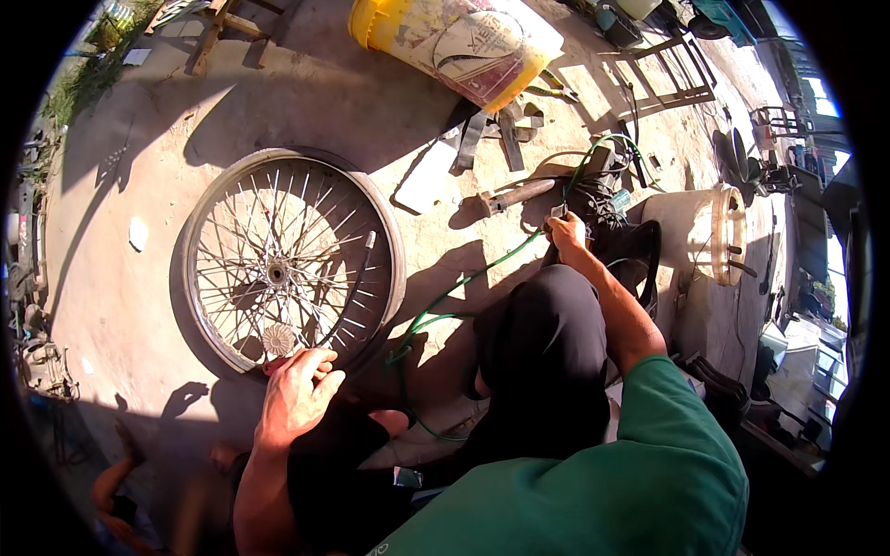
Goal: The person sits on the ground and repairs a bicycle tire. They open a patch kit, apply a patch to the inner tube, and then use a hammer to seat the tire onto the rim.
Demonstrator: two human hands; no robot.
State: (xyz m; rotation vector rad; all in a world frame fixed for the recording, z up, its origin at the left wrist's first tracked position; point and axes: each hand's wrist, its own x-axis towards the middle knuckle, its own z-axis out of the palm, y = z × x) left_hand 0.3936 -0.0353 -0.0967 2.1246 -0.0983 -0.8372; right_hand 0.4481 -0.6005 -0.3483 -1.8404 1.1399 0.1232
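A bare spoked wheel [393, 264] lies flat on the ground ahead of me, its hub at the middle. My left hand [298, 394] is closed at the wheel's near rim, fingers curled. Just past its fingers show a round ribbed disc [277, 339] and a bit of red; the thing it grips is mostly hidden. To the right, beyond my knee, my right hand [566, 232] pinches a small pale end piece [558, 212] at a green cord [464, 281]. The cord loops back across the ground toward my legs. Dark tangled cables [607, 199] lie beside that hand.
A yellow-and-white bucket [454, 46] lies tipped at the far side. Near it are dark straps [512, 139], a metal rod with a wider end [519, 196] and pliers [553, 88]. A white bucket [705, 232] lies at right. Another person's arm [111, 482] shows at lower left.
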